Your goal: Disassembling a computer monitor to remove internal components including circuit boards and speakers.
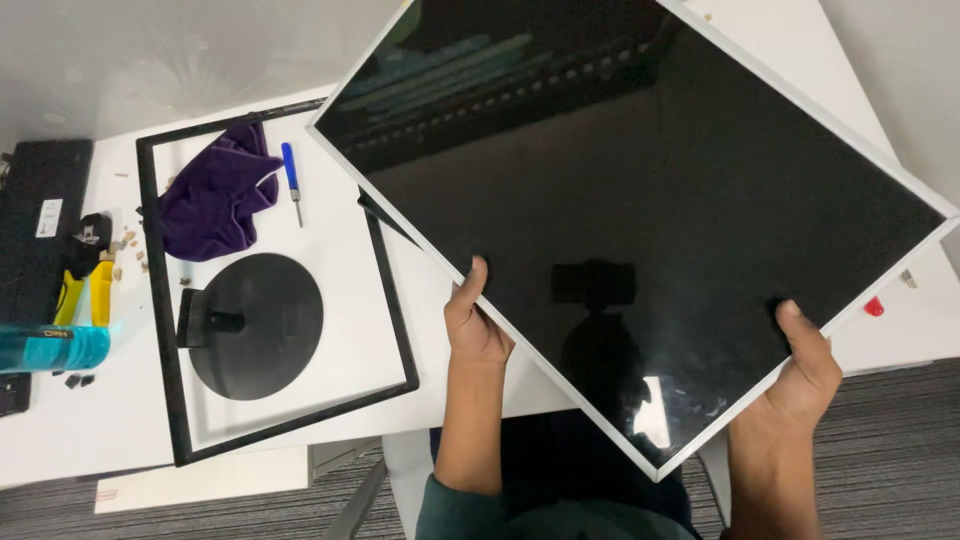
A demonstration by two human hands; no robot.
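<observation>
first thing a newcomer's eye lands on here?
The big glossy black display panel, held tilted like a diamond over the white table's edge, left hand and right hand gripping its lower edges. Next, at left on the table, the empty black bezel frame ringing a round black stand and purple cloth.

Bare glossy black display panel (640, 200), thin silver rim, tilted diamond-wise, held above white table

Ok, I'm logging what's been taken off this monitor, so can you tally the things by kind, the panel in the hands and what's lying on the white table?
Display panel, held in both hands: 1
Black bezel frame: 1
Round black monitor stand: 1
Purple cloth: 1
Blue-handled screwdriver: 1
Yellow-handled pliers: 1
Total: 6
</observation>
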